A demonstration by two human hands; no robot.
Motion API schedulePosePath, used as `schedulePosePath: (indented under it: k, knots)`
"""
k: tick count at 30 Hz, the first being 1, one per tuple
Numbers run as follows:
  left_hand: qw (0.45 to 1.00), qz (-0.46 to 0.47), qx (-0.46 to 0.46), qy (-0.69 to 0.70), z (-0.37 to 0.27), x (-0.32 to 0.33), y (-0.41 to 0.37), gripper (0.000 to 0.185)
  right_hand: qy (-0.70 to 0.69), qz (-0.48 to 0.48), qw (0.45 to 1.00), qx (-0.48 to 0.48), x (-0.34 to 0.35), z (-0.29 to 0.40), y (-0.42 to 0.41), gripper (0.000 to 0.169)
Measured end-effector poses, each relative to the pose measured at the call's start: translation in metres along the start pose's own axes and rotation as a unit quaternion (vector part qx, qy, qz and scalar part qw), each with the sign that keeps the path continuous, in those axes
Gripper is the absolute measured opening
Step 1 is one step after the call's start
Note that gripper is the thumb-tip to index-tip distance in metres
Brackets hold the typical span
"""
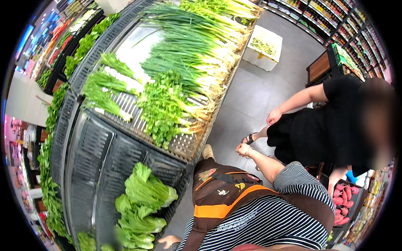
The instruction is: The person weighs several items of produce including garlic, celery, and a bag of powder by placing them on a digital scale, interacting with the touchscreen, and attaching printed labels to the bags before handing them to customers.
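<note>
My right hand [243, 150], with a bracelet at the wrist, hangs over the floor to the right of the shelf; its fingers look loosely curled and nothing shows in them. Low in the picture, my left hand [169, 241] is empty beside the leafy lettuce heads [147, 188], not clearly touching them. Above the lettuce, a bunch of leafy celery or coriander [163, 106] lies on the slatted shelf. Long green onions [188, 47] are heaped beyond, roots towards the aisle. Small bunches of thin greens with white stems [105, 97] lie at the left.
A co-worker or shopper in black clothes [307, 135] stands close at the right. A white foam box [262, 47] with greens sits on the aisle floor. Black crate panels [125, 157] line the display. Red root vegetables [344, 204] lie in a bin at the lower right.
</note>
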State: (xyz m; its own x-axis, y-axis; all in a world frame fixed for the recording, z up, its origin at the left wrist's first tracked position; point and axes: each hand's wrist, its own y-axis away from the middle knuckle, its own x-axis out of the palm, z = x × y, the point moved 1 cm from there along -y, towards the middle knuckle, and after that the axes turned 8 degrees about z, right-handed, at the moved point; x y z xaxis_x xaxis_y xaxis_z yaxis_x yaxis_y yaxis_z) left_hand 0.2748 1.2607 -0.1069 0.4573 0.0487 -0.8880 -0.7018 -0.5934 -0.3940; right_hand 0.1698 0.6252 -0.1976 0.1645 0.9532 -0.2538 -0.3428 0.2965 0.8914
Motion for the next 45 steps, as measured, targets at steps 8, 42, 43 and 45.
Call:
schedulePosePath:
  k: [8, 42, 43, 45]
  knots:
    - [0.947, 0.175, 0.234, 0.13, -0.192, 0.035, 0.074, 0.084, -0.106, -0.049, 0.993, -0.01, -0.07, 0.025, -0.046, 0.05]
    - [0.337, 0.853, 0.117, 0.381, -1.073, -0.157, 0.487, 0.029, -0.257, -0.262, 0.914, -0.173, -0.742, 0.029, -0.131, 0.031]
    - [0.323, 0.856, 0.084, 0.395, -1.088, -0.145, 0.497, 0.028, -0.315, -0.251, 0.888, -0.22, -0.766, 0.066, -0.123, 0.029]
    - [0.291, 0.857, 0.021, 0.425, -1.122, -0.129, 0.516, 0.025, -0.284, -0.257, 0.88, -0.28, -0.818, 0.136, -0.106, 0.023]
